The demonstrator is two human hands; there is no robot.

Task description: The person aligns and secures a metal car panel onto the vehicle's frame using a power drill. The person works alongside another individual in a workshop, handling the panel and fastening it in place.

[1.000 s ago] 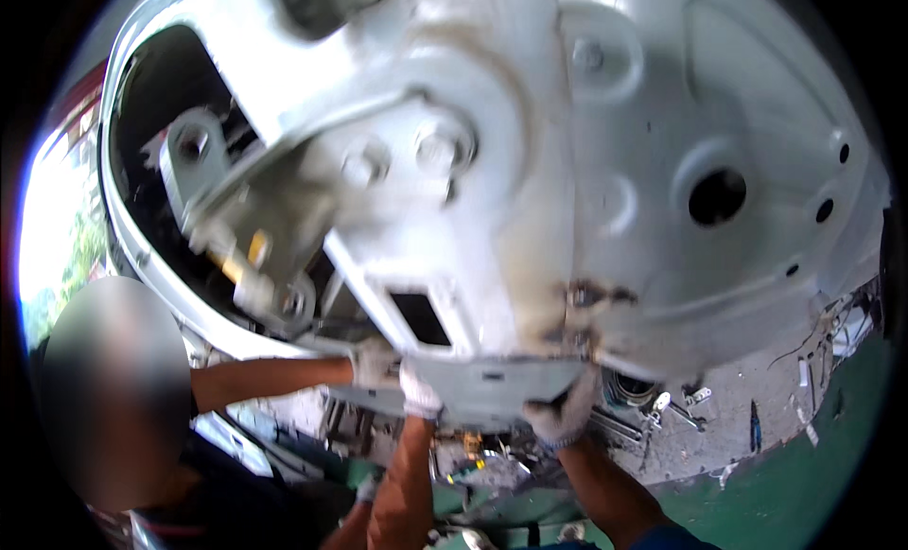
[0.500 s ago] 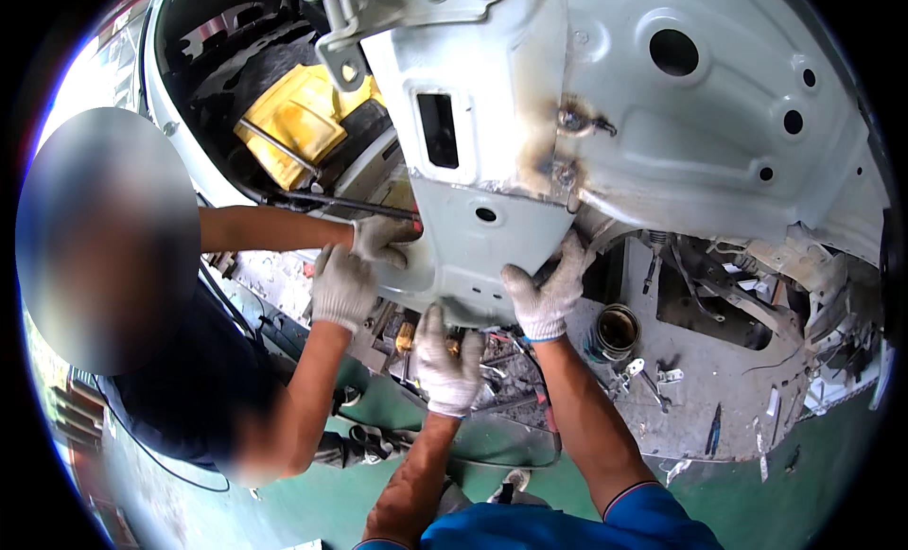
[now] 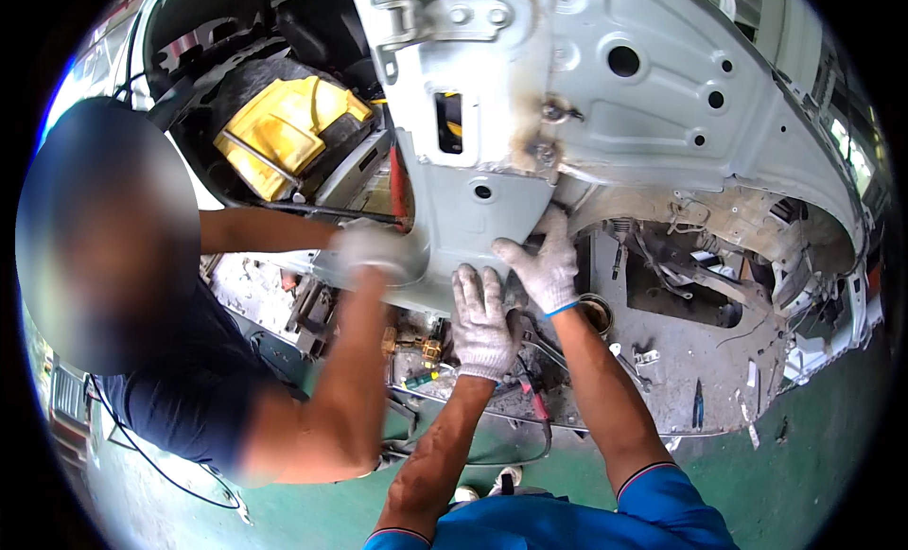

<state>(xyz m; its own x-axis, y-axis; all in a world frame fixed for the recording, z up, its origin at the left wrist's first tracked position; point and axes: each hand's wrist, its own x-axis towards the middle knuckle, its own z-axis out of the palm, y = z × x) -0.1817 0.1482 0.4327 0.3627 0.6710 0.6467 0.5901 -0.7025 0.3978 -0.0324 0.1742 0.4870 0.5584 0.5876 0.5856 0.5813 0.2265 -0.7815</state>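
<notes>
A pale grey car body pillar panel point(image 3: 482, 224) runs down the middle to a flared lower end. My left hand point(image 3: 482, 328), in a whitish knit glove, lies with its fingers stretched out against the panel's lower edge. At the panel's right edge my right hand point(image 3: 547, 271), gloved too, has thumb and fingers spread, the thumb on the panel face and the fingers pointing up along the edge. Neither hand holds a loose thing. A co-worker's gloved hand point(image 3: 369, 247), smeared by motion, is over the panel's lower left flange; their other hand is mostly hidden behind it.
Scorched weld spots point(image 3: 544, 153) mark the panel joint above. A worn bench point(image 3: 662, 389) bears a yellow-and-black power tool point(image 3: 416, 344), pliers point(image 3: 698, 403) and an open can point(image 3: 596, 314). A yellow piece point(image 3: 284, 124) lies inside the car body. The co-worker stands at the left.
The view has shifted. My left hand has moved up and right against the panel's lower edge, while my right stays by its right edge. The co-worker's near hand has swung right.
</notes>
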